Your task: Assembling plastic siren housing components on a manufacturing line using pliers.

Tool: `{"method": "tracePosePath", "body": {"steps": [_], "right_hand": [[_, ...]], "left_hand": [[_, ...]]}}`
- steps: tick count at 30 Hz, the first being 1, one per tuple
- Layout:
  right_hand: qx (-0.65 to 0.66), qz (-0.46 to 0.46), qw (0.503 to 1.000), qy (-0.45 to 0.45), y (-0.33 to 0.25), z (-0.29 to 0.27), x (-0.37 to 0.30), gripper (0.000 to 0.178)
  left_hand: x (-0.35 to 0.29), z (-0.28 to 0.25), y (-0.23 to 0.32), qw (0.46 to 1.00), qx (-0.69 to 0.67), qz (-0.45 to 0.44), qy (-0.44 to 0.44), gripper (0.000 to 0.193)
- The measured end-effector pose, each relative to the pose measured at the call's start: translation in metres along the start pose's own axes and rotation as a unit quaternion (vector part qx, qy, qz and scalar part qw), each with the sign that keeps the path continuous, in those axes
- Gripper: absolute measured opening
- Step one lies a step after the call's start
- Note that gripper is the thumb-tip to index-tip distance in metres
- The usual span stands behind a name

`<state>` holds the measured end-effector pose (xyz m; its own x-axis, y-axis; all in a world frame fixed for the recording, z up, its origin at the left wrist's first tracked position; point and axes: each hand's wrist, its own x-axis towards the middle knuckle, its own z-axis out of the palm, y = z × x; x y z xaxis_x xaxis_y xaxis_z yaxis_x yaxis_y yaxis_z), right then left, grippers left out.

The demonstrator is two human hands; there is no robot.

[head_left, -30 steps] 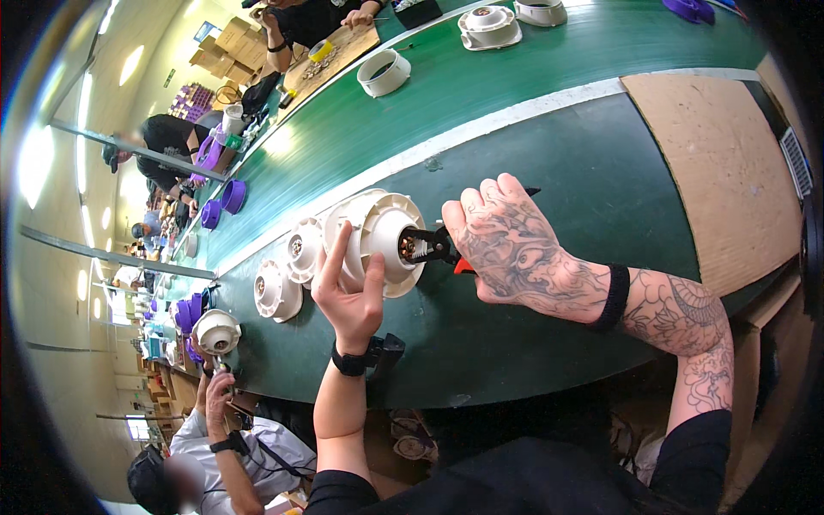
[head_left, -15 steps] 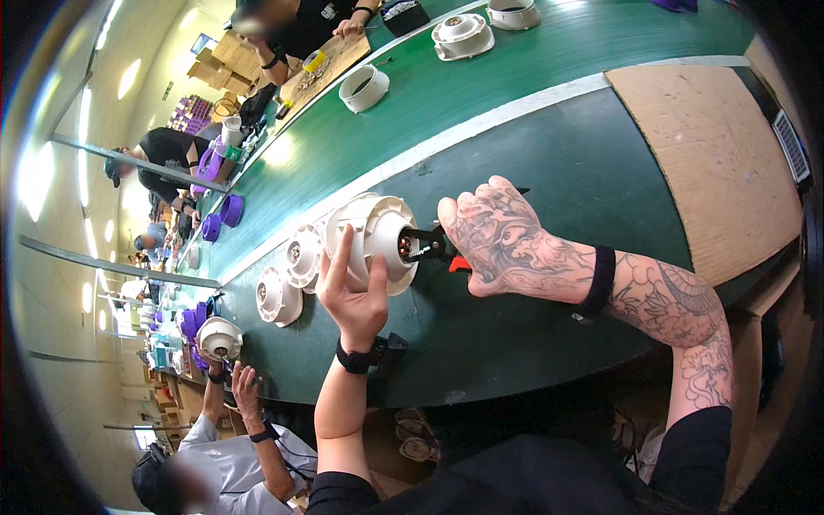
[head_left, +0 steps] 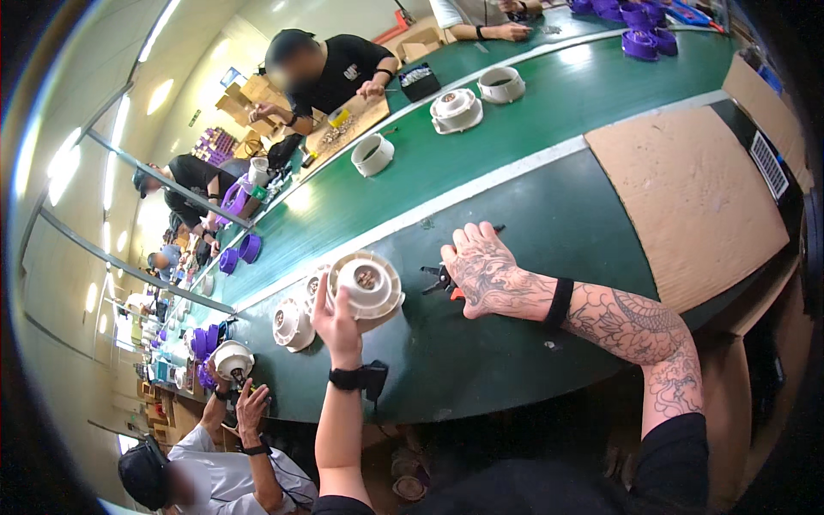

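Note:
My left hand (head_left: 337, 333) grips a white round plastic housing (head_left: 371, 302) by its side, fingers along its near left edge. The housing is tilted up toward me, and small copper-coloured pieces show in its central opening. My right hand (head_left: 491, 273) is closed around a pair of pliers (head_left: 440, 281) with dark jaws and red-and-black handles. The pliers' jaws point at the housing but stand apart from it, a little to its right. Behind my left hand, another white housing (head_left: 312, 286) is partly hidden. A further housing (head_left: 293, 324) lies on the green table to the left.
A cardboard sheet (head_left: 687, 206) covers the table's right part. Beyond a pale strip, the green belt (head_left: 515, 129) carries white housings (head_left: 457, 112) and a white ring (head_left: 372, 155). Purple parts (head_left: 639, 39) sit far right. Co-workers sit across and at left, one holding a housing (head_left: 232, 359).
The pliers have come out of the housing's opening, leaving a gap. The housing has tipped so its opening faces up more. My view has shifted, showing more of the far side.

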<state>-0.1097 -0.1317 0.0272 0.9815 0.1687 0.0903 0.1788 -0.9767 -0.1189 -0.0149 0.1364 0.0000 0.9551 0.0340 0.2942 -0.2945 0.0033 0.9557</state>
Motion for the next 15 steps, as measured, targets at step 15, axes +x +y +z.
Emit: {"method": "tracePosePath", "body": {"steps": [15], "right_hand": [[0.31,0.065,0.915,-0.252,0.103,-0.057,0.022,0.036]], "left_hand": [[-0.032,-0.185,-0.043,0.984,0.016,-0.151,0.091,0.033]]}}
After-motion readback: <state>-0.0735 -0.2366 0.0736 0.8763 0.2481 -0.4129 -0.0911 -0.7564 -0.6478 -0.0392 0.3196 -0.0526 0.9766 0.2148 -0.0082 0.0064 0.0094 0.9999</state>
